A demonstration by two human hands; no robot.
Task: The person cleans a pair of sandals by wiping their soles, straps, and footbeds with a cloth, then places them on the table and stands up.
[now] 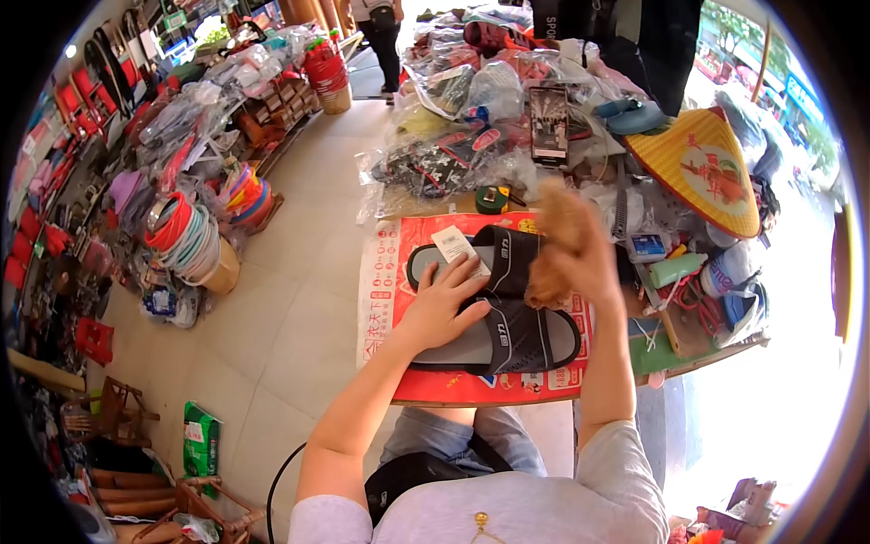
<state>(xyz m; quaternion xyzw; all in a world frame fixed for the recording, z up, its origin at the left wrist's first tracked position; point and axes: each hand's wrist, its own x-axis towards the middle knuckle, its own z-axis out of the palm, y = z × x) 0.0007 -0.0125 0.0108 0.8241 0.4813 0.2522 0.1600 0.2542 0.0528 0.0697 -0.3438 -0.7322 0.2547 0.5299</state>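
Observation:
A pair of black slide sandals with grey footbeds lies on a red printed sheet: the far sandal (507, 258) and the near sandal (526, 335). A white paper tag (460, 249) is on the far one. My left hand (446, 306) rests over both, its fingers spread and lying on the footbeds. My right hand (587, 254) is closed around a wad of crumpled brown paper (548, 281), just above the toe end of the sandals. Motion blurs the hand and the upper part of the wad.
Beyond the red sheet (385, 272) are a tape measure (492, 199), a propped phone (548, 127) and bagged goods. A yellow conical hat (698, 168), a green bottle (678, 270) and tools crowd the right. Stacked buckets (195, 245) stand on the floor at left.

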